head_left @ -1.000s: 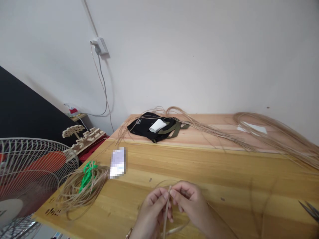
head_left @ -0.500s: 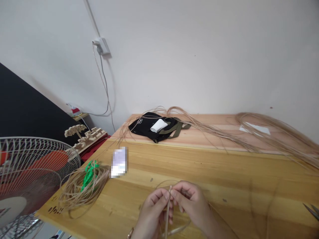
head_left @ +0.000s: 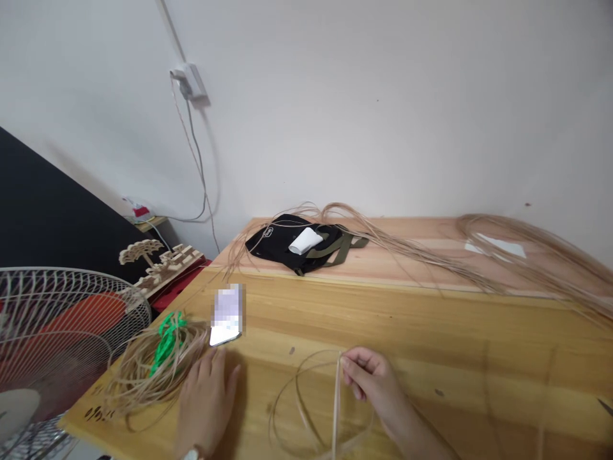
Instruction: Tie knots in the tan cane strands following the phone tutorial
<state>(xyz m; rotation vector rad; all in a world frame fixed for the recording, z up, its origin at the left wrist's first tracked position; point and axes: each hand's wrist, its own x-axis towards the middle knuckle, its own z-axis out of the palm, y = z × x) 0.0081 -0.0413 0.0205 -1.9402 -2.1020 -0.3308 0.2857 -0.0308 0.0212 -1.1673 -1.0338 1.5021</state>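
Observation:
My right hand point(head_left: 372, 377) pinches the top end of a pale rattan strip point(head_left: 336, 409), which hangs down out of the frame's bottom edge. Thin loops of rattan point(head_left: 299, 399) curve to the left of it over the table. Off to the left, my left hand point(head_left: 205, 399) reaches forward, palm down, with its fingers stretched out and nothing in them. Its fingertips are just below a phone point(head_left: 226, 329) with a blurred-out screen. Beside that hand lies a coil of rattan point(head_left: 131, 383) tied with green string point(head_left: 165, 342).
A black bag point(head_left: 268, 246) with a white paper roll point(head_left: 305, 241) lies at the back. Long rattan bundles point(head_left: 397, 246) spread along the rear of the wooden table point(head_left: 431, 332). A fan point(head_left: 71, 319) stands left. A dark pointed tool tip point(head_left: 606, 407) shows at the right edge.
My left hand has let go of the rattan strip and moved left, close to the phone. My right hand keeps its pinch on the strip, slightly farther right.

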